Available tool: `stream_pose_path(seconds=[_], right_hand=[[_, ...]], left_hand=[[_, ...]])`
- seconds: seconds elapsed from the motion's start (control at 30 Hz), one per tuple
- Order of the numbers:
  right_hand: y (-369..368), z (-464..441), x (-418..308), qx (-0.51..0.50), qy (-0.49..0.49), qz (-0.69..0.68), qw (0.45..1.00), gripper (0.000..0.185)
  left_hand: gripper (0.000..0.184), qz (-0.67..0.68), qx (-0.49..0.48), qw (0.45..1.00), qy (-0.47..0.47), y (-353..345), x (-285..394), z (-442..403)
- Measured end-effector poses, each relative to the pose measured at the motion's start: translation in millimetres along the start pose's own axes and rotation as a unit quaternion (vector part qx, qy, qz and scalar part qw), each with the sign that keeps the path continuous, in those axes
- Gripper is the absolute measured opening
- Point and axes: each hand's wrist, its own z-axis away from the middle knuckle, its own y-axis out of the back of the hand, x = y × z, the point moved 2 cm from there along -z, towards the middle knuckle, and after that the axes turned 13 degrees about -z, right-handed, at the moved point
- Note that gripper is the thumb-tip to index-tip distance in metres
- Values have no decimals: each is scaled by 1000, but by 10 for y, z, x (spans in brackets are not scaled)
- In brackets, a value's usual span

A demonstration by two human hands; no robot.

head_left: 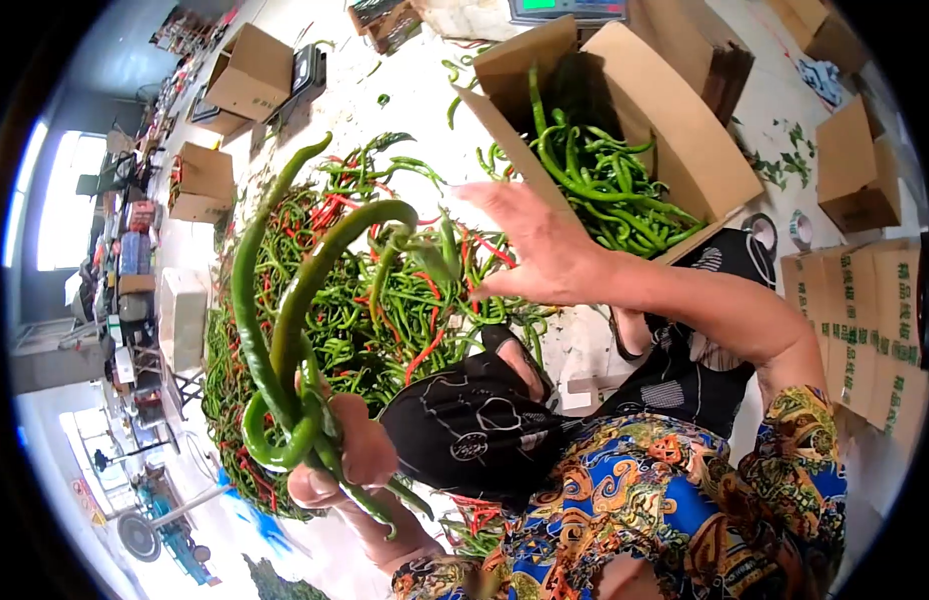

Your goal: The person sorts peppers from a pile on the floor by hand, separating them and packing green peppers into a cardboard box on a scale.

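Observation:
My left hand is closed around a small bunch of long green chili peppers. Two of them stick well out past the fingers, and one curls into a loop. My right hand is spread, thumb and fingers apart, with nothing gripped. It hovers between the pepper heap and an open cardboard box. Some blurred green peppers show just off its fingertips. Inside the box lie many green chili peppers. The big heap of mixed green and red peppers spreads on the floor behind my left hand.
A scale with a lit green display is beyond the box. Tape rolls and flattened printed cartons lie to the right. More cardboard boxes stand at upper left, and a white container stands beside the heap.

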Motion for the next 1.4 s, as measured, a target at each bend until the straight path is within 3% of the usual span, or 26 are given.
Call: stream_pose_path(seconds=[0.03,0.07,0.13,0.17,0.27,0.3,0.43,0.53,0.57,0.67,0.7,0.73,0.8,0.83,0.87,0.9,0.93,1.0,1.03,1.07,1.13,1.17,1.23,1.27,1.3,1.4], right_hand=[[-1,-34,-24,-41,-23,-60,997,87],[-29,-14,-17,-49,-3,-89,995,69],[-128,-5,36,-188,-79,-242,949,47],[-121,100,23,-208,-181,-300,913,27],[-74,151,-101,-158,-275,-435,843,24],[-10,132,-145,-191,-218,-409,865,25],[-94,221,-288,-182,-312,-558,748,31],[-101,245,-135,-177,-346,-567,726,31],[-89,284,-149,-134,-351,-576,726,34],[105,224,-365,-173,-316,-415,835,38],[52,282,-337,-201,-311,-417,830,47],[-38,348,-332,-203,-350,-431,806,52],[-296,479,-224,-300,-374,-411,775,57],[-333,461,-231,-287,-220,-309,880,54],[-355,429,-230,-262,-55,-196,943,51],[-238,197,-383,-240,-26,-98,965,40],[-157,-6,-403,-212,-37,-1,977,32],[272,-589,-255,-108,-134,-64,983,30],[594,-956,-176,16,-60,-60,996,27],[976,-1307,-50,66,-60,55,995,27],[1566,-1786,145,290,-24,52,955,44],[1680,-1751,110,320,-43,74,944,50],[1390,-1475,33,232,-66,34,970,52],[1068,-1242,-52,133,-161,-32,977,47],[764,-1017,-11,45,-165,-83,982,45],[142,-538,-16,-89,-299,-299,902,55]], left_hand=[[91,15,9,1000,-11,-47,-70,-35],[92,38,-6,999,-14,-59,-132,-70],[92,85,-28,996,-19,-47,-247,-148],[93,97,-11,995,-14,-58,-296,-171],[86,111,-3,994,-6,-45,-508,-291],[82,130,41,991,12,-37,-589,-304],[76,79,130,988,29,-12,-803,-378],[71,50,162,985,25,-1,-824,-438],[68,41,180,983,17,6,-824,-434],[61,-10,285,958,-20,49,-783,-396],[56,40,301,952,-30,163,-803,-345],[22,32,280,958,-51,163,-725,-336],[18,76,260,960,-74,297,-693,-289],[47,91,294,947,-89,336,-709,-269],[46,86,293,947,-96,323,-680,-269],[46,77,304,945,-96,298,-656,-273],[47,68,315,942,-97,285,-644,-266],[49,53,311,944,-95,301,-633,-235],[49,39,314,944,-94,287,-621,-238],[49,24,318,944,-89,269,-619,-229],[49,31,306,948,-78,269,-607,-218],[51,62,307,947,-69,241,-597,-217],[57,98,268,957,-62,226,-588,-196],[59,126,237,962,-58,217,-593,-192],[63,155,212,963,-57,216,-609,-175],[72,142,173,974,-41,191,-614,-166]])
